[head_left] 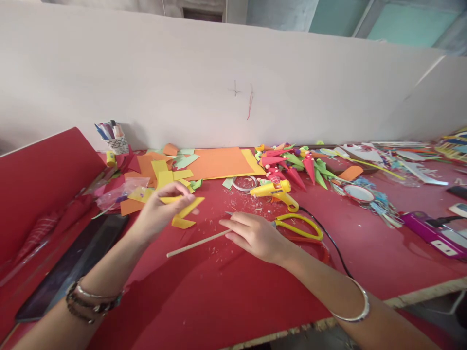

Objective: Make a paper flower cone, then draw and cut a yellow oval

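Note:
My left hand (160, 211) is raised over the table, its thumb and fingers pinched on a yellow paper strip (191, 208). Another short yellow piece (182, 222) shows just below that strip; whether the two are joined is unclear. My right hand (253, 236) lies palm down over the scissors, fingers stretched out. Yellow and orange scissor handles (299, 224) stick out to its right, and a blade tip shows past the fingers. A thin pale stick (197, 244) runs out from under the same hand to the left.
A yellow glue gun (273, 190) with a black cord lies behind my right hand, near a tape roll (244, 183). Paper cones (292, 163), orange sheets (219, 163), a pen cup (117, 144), a dark phone-like slab (73, 265) and a purple power strip (434, 234) surround the work area.

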Demonstrator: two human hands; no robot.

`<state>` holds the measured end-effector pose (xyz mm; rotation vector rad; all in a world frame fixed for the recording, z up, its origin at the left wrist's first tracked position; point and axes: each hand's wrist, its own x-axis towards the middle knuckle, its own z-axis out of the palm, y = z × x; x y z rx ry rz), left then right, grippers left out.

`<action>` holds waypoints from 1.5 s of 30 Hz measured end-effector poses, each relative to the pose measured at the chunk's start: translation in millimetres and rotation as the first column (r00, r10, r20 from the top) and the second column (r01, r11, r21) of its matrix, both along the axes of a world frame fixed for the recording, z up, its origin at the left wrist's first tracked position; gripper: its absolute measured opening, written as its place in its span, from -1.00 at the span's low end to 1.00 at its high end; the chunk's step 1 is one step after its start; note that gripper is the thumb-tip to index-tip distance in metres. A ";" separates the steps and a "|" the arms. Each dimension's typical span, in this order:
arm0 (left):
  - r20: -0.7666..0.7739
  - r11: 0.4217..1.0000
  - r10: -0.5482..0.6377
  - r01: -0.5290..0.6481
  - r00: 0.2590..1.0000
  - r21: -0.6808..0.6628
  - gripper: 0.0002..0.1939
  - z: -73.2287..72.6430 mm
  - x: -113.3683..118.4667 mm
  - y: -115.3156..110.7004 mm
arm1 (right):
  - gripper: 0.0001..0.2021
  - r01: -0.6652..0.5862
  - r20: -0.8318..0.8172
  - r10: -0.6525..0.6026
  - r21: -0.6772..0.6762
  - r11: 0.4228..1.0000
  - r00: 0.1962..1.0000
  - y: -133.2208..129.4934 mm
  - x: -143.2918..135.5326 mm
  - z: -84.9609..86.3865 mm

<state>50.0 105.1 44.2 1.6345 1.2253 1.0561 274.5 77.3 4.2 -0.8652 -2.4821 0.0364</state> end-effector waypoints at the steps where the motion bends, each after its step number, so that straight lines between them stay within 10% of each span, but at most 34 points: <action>1: 0.075 0.999 0.038 -0.040 0.996 0.029 -0.78 2.9 -1.7 -0.6 | -0.67 0.006 -0.015 -0.006 0.002 1.000 1.000 -0.4 -0.1 -0.6; 7: -0.066 0.993 -0.099 0.094 0.993 -0.077 -0.82 5.1 4.3 -7.0 | -0.66 -0.002 -0.053 0.005 0.064 0.998 0.999 -1.4 -0.7 -2.0; 11: -0.257 0.906 -0.404 0.347 0.878 -0.241 -0.80 -1.3 11.6 -9.5 | -0.65 0.043 -0.027 -0.041 0.077 0.996 0.999 -2.1 -1.1 -2.1; 18: -0.279 0.790 -0.591 0.473 0.757 -0.390 -0.68 -0.8 8.7 -10.2 | -0.68 0.009 0.075 -0.018 0.127 0.992 0.997 0.9 0.9 -4.3; 45: -0.287 0.774 -0.632 0.562 0.720 -0.292 -0.69 -19.7 11.3 -7.8 | -0.72 0.052 0.240 -0.118 0.268 0.962 0.964 -7.2 -13.8 -6.2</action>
